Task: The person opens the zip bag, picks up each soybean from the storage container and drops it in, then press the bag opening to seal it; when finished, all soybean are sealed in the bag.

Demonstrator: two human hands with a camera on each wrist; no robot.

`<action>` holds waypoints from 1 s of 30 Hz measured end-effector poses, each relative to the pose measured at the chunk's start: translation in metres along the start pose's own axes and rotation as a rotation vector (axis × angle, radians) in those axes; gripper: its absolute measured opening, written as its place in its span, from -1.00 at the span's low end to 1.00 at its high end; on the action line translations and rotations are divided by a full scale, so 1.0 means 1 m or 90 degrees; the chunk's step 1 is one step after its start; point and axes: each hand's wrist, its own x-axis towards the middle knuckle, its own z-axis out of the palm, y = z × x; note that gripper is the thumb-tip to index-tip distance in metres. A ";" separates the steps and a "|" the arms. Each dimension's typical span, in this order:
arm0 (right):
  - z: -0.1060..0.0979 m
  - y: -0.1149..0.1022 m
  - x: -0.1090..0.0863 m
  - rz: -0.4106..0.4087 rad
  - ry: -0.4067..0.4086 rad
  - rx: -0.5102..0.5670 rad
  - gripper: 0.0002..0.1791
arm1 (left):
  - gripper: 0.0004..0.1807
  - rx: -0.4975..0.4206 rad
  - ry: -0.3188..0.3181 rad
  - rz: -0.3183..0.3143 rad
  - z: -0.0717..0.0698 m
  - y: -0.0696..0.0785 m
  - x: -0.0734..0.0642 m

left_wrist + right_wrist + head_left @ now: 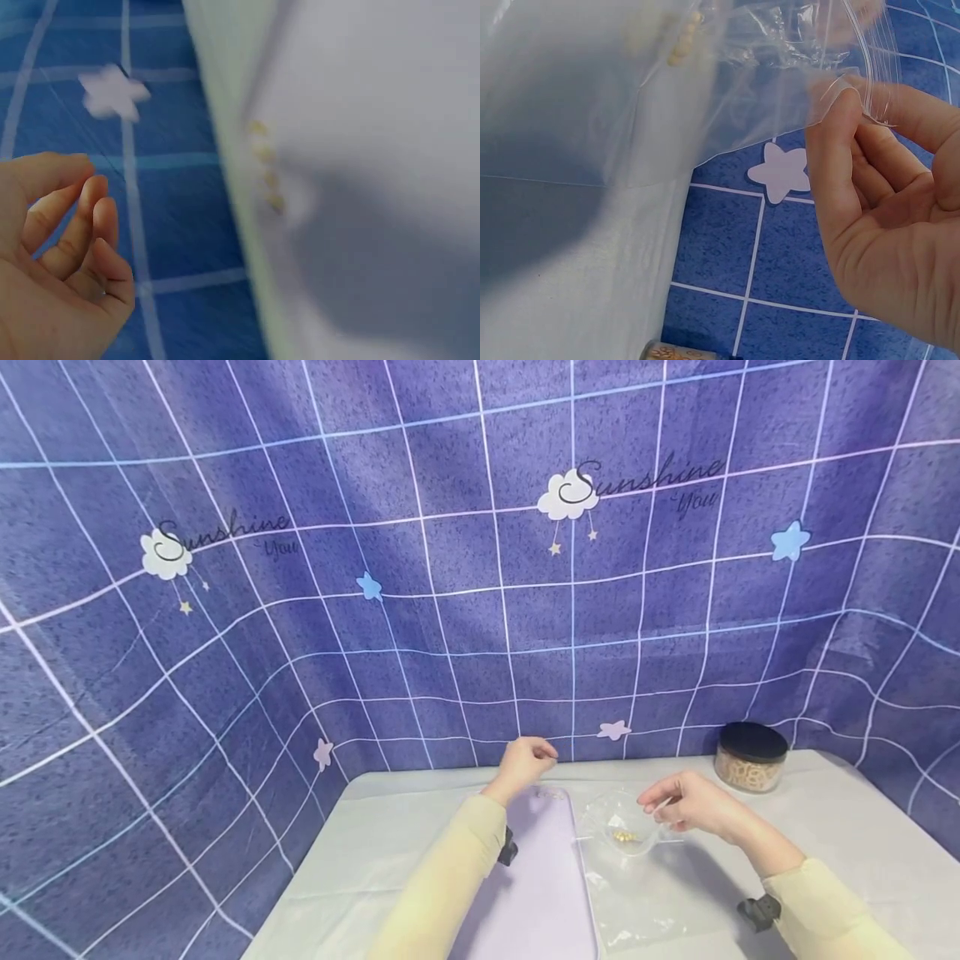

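Observation:
In the head view, a clear zip-top bag (630, 893) lies on the table, its mouth standing raised and rounded. Small gold-coloured pieces (624, 837) sit inside it. My right hand (701, 806) pinches the rim of the bag between thumb and forefinger, as the right wrist view also shows. My left hand (525, 766) hovers above the far end of a lavender tray (536, 877), its fingers loosely bent and nothing visible between them. Below it, several tiny gold pieces (266, 169) lie in a row near the tray's far edge, blurred in the left wrist view.
At the back right of the table stands a clear jar (750, 758) with a black lid, filled with pale ring-shaped pieces. A white cloth (397, 843) covers the table. Behind it hangs a blue gridded curtain (465, 627).

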 end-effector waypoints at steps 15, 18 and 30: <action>-0.003 0.003 0.002 0.002 -0.004 0.003 -0.63 | -0.92 0.193 -0.050 -0.124 0.026 -0.051 -0.015; -0.003 0.004 0.002 0.003 -0.004 0.003 -0.63 | -0.91 0.235 -0.057 -0.132 0.029 -0.050 -0.013; 0.001 0.004 0.005 0.006 -0.001 0.002 -0.63 | -0.77 0.310 -0.076 -0.115 0.031 -0.047 -0.014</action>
